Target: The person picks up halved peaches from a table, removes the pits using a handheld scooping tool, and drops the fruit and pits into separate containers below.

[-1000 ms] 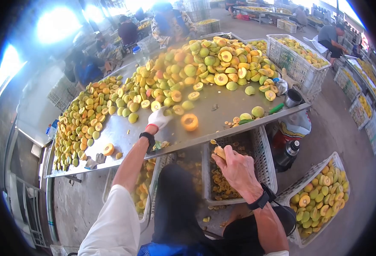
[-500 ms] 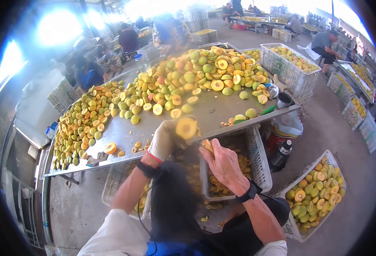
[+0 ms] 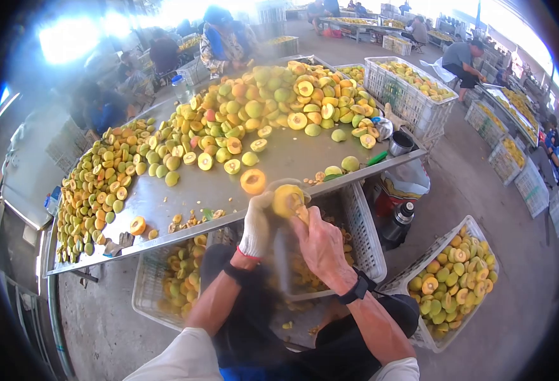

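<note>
My left hand point(image 3: 257, 222), in a whitish work glove, is closed around a yellow peach half point(image 3: 286, 199) above the table's near edge. My bare right hand point(image 3: 324, 247) grips a small tan tool point(image 3: 303, 214), mostly hidden by the fingers; its end meets the cut face of that half. Just beyond my left hand, a hollowed peach half point(image 3: 252, 181) lies on the metal table point(image 3: 286, 155). A large heap of peach halves point(image 3: 254, 105) covers the table's far side. Beneath my hands, a white crate point(image 3: 366, 232) holds pits and scraps.
Peach halves fill a crate point(image 3: 454, 286) at the right and another point(image 3: 168, 286) under the table. A thermos point(image 3: 399, 223) stands beside the table. On its right corner are a metal cup point(image 3: 401, 143) and a green-handled tool point(image 3: 377, 158). A co-worker point(image 3: 222, 44) is across the table.
The hollowed half at my left fingers now lies apart on the table, and my left hand has another half. My right hand has come up against it. The view has shifted slightly.
</note>
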Available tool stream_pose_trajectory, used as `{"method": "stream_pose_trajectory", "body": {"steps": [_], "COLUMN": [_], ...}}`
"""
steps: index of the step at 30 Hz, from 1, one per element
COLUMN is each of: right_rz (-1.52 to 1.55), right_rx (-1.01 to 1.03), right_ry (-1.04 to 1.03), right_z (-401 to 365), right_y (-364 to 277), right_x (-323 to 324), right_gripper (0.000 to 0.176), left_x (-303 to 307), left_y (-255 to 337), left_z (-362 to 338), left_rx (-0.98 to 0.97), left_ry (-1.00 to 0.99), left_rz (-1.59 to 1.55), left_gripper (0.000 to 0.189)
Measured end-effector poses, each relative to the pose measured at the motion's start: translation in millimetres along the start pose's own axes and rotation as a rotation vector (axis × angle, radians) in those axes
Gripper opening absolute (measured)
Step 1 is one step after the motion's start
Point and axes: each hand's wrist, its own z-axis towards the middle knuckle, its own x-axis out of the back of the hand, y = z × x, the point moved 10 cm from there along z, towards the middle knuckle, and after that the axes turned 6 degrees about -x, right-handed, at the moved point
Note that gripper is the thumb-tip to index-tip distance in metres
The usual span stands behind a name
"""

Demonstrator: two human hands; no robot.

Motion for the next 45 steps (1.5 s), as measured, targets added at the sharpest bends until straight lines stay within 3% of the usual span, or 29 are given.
{"method": "stream_pose_trajectory", "body": {"steps": [2, 5, 8, 10, 12, 14, 17, 20, 25, 32, 38, 45], "right_rz": [0.012, 0.332, 0.762, 0.492, 0.340, 0.270, 0.083, 0.044, 0.003, 0.006, 0.020, 0.086], "right_rx": [0.002, -0.058, -0.632, -0.362, -0.173, -0.080, 0.034, -0.045, -0.011, -0.056, -0.141, -0.118], "right_ry": [0.002, -0.108, -0.471, -0.398, -0.323, -0.249, -0.182, -0.182, -0.126, -0.138, -0.161, -0.151], "right_z": [1.2, 9.1, -5.0, 10.4, 16.1, 13.0, 4.8, -0.8, -2.0, -2.1, -4.3, -7.5], "right_y": [2.2, 15.7, 44.5, 38.4, 19.9, -0.3, -12.4, -10.4, -8.4, -1.6, 6.0, 0.5], "right_x": [-2.6, -12.0, -38.8, -22.5, -14.4, -4.7, -4.2, -7.2, -2.9, -4.9, -11.4, -19.4], "right_gripper": [0.033, 0.041, 0.046, 0.046, 0.043, 0.039, 0.033, 0.028, 0.027, 0.027, 0.024, 0.026], "left_x": [5.1, 23.9, 35.1, 30.7, 34.8, 31.8, 24.3, 20.4, 9.0, 11.1, 21.8, 12.9], "left_y": [-4.6, -17.7, -25.0, -26.5, -9.9, -3.9, -9.7, -14.4, -17.4, -21.0, -16.0, -2.1], "left_z": [1.2, 2.3, 4.4, 0.7, -0.9, -3.5, -5.7, -10.3, -14.0, -7.3, -2.9, -13.4], "left_rx": [-0.013, -0.031, -0.002, 0.057, -0.124, -0.176, -0.050, 0.007, 0.019, -0.025, -0.217, -0.281], "left_ry": [0.030, 0.070, 0.114, 0.121, 0.076, 0.041, 0.010, 0.013, 0.030, 0.086, 0.150, 0.227], "left_rz": [-0.025, -0.022, -0.068, -0.322, 0.102, 0.211, -0.087, -0.157, -0.306, -0.309, 0.031, 0.086], "left_gripper": [0.052, 0.049, 0.041, 0.035, 0.034, 0.036, 0.044, 0.050, 0.051, 0.051, 0.048, 0.040]}}
